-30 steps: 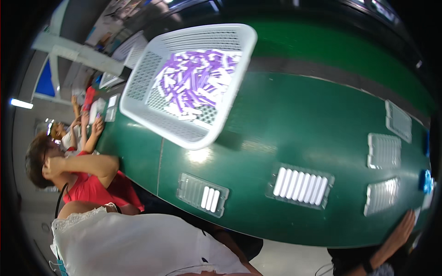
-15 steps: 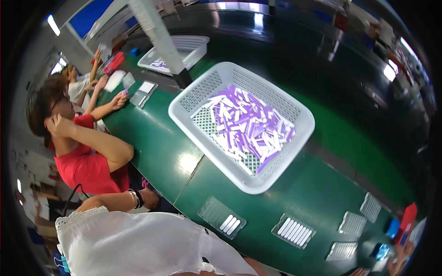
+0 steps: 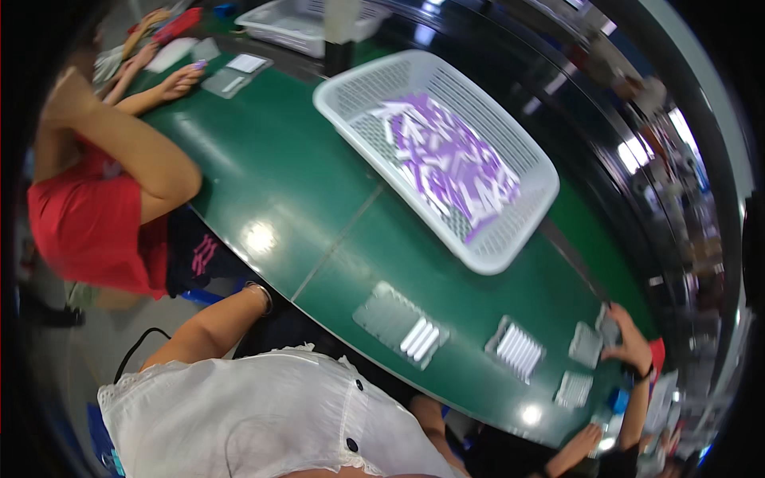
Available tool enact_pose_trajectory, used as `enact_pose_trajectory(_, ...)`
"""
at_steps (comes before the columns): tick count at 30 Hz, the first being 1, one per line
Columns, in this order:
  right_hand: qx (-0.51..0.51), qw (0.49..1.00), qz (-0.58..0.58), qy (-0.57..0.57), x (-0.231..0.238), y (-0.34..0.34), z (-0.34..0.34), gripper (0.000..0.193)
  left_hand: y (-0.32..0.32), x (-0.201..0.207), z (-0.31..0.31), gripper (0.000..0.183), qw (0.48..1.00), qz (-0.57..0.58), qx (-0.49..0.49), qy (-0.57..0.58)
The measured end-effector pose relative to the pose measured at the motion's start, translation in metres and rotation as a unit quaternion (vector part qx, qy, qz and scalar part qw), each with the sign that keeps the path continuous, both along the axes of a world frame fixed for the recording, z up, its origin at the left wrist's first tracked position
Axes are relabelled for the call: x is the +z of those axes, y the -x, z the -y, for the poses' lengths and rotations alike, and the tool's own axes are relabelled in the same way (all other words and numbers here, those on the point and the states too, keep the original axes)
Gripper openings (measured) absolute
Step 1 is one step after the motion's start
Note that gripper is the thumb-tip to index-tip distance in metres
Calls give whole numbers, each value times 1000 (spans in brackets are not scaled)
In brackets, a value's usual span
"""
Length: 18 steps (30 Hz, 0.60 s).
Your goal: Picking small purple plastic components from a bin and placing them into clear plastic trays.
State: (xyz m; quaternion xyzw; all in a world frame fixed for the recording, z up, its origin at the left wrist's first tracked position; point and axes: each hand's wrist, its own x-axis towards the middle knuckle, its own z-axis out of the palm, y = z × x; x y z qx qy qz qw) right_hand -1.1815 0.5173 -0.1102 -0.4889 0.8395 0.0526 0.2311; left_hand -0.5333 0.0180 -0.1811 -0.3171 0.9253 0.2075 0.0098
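My left forearm reaches down beside the table's near edge, with a bracelet at the wrist. Its fingers are hidden below the edge, so their pose does not show. Part of my right arm shows beside my white blouse; that hand is out of sight. Nearest to me on the green table lies a clear ridged plastic tray with a few white sticks at one end. To its right, another clear tray holds several white sticks side by side. Beyond them stands a grey-white perforated basket of loose purple and white sticks.
At the right, a co-worker's hand touches one of several clear trays; their other hand is nearer. A co-worker in red sits at left, near another tray. A second basket and a post stand behind.
The view has shifted, so the basket appears higher and the left co-worker closer to the rim. The right co-worker's hand now reaches over the trays. My left hand has slipped from sight.
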Motion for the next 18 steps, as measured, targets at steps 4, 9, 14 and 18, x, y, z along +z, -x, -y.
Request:
enact_pose_trajectory(4, -287, 955, -38, -69, -227, -314, 95, 73, -5, -17, -3, 22, 988, -131, -78, 24)
enact_pose_trajectory(9, -511, 855, 44, -69, -174, -359, 82, 44, -32, -8, -5, 17, 969, -166, -34, -180)
enact_pose_trajectory(14, -474, 830, 267, 119, -134, -392, 45, 24, -63, 55, -31, 17, 953, 18, -90, -288)
enact_pose_trajectory(18, -336, 767, 545, 38, -28, -466, 59, 11, -88, 52, -31, 19, 974, 29, -142, -171)
